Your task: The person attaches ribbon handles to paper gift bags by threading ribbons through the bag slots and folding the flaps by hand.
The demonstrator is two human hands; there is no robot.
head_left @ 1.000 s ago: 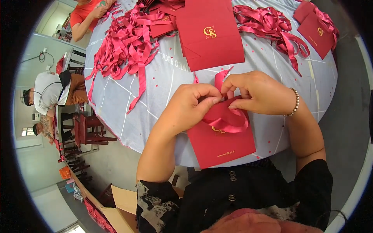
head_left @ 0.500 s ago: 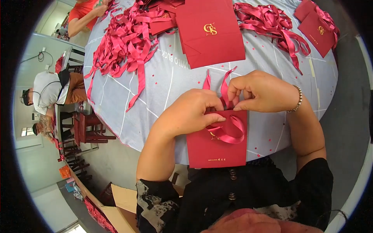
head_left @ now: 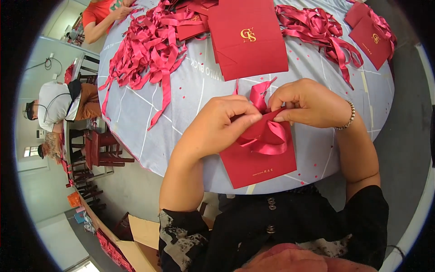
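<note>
Round table [head_left: 195,90] is covered with a grey cloth. Loose red ribbons [head_left: 145,59] are heaped at its far left; a second ribbon pile [head_left: 317,31] lies at far right. A large red folder [head_left: 249,38] is laid at table centre-far. A smaller red card [head_left: 258,163] sits at the table's near edge. Its ribbon bow [head_left: 265,131] is pinched by left hand [head_left: 217,129] and right hand [head_left: 312,102], both closed on it.

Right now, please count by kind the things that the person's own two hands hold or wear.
Red paper bag: 1
Red ribbon bow: 1
Bead bracelet: 1
Total: 3
</note>
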